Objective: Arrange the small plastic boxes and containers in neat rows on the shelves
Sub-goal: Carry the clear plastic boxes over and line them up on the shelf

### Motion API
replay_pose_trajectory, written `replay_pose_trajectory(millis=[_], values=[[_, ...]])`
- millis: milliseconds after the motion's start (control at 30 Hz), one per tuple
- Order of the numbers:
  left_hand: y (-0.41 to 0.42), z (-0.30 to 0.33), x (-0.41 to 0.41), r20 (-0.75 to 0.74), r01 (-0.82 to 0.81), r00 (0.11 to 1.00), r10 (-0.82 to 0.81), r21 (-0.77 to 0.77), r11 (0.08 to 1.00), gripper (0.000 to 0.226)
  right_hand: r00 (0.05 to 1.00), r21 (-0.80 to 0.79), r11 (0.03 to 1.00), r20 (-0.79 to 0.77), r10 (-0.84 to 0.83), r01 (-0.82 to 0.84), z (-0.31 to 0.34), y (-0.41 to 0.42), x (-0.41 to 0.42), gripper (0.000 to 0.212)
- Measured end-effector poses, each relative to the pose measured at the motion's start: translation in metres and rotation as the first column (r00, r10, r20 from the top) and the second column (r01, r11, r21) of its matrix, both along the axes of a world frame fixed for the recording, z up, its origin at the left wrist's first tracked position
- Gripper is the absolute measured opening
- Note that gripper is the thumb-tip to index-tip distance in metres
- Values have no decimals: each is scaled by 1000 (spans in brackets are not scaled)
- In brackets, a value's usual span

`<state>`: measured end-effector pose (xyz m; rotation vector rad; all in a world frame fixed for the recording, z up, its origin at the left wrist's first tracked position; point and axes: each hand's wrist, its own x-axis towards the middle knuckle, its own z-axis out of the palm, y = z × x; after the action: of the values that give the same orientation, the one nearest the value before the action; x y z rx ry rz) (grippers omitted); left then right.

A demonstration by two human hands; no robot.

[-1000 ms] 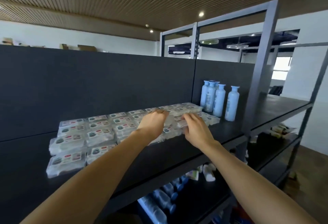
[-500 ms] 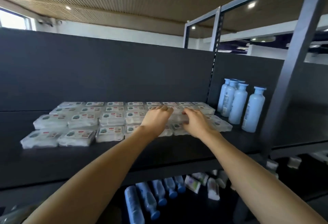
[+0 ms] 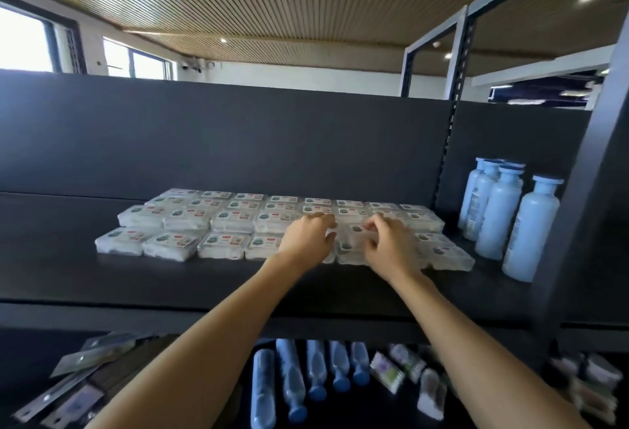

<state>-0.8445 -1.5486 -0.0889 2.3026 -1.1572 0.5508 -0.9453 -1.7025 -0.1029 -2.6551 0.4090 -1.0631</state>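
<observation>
Small clear plastic boxes [image 3: 224, 245] lie flat on the dark upper shelf [image 3: 170, 279], four rows deep, front row nearest the shelf edge, back row close to the dark rear panel [image 3: 238, 142]. Left half of the block looks squared up; right end looser, the front-right boxes [image 3: 442, 255] skewed toward the corner. Both hands are down on the middle-right of the block. Left hand [image 3: 306, 238]: fingers bent over a box in the second row from the front, resting on it; firm grip or light touch, cannot tell. Right hand [image 3: 391, 245]: fingers curled and apparently pinching the edge of a box [image 3: 354, 238] between the two hands; motion blur here, so contact is judged, not certain. Step in hand, as I read it: nudging the middle boxes into line with their neighbours. Next move likely calls for sliding the held box square against the one to its left, then working rightward to straighten the skewed end. Labels: each lid carries a sticker with a dark green oval and a red patch; text too small to read, no brand legible. Just right of the block, pale blue bottles [image 3: 503, 211] stand upright, print unreadable. Lower shelf: blue-capped bottles [image 3: 292, 384] lying flat, small packets [image 3: 388, 374] beside them.
</observation>
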Motion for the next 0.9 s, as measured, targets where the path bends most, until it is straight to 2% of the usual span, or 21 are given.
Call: replay_pose_trajectory(millis=[133, 467, 633, 700, 800, 900], values=[[-7, -9, 0, 65, -34, 997, 39, -83, 996, 28, 997, -25, 999, 66, 36, -34, -7, -5, 6, 10], [-5, -14, 5, 160, 12, 987, 7, -113, 993, 31, 987, 40, 995, 139, 82, -89, -12, -13, 8, 17], [9, -13, 11, 176, -11, 981, 77, -348, 937, 27, 959, 44, 995, 275, 76, -91, -9, -11, 1, 10], [13, -13, 8, 173, 15, 984, 44, -326, 945, 32, 959, -5, 995, 267, 95, -97, -10, -11, 0, 9], [9, -14, 0, 218, 78, 975, -37, -185, 980, 37, 982, -75, 992, 152, 110, -99, -13, -11, 2, 17], [2, -16, -3, 228, 62, 973, -37, -101, 993, 37, 989, -76, 992, 101, 104, -97, -14, -11, 4, 24]])
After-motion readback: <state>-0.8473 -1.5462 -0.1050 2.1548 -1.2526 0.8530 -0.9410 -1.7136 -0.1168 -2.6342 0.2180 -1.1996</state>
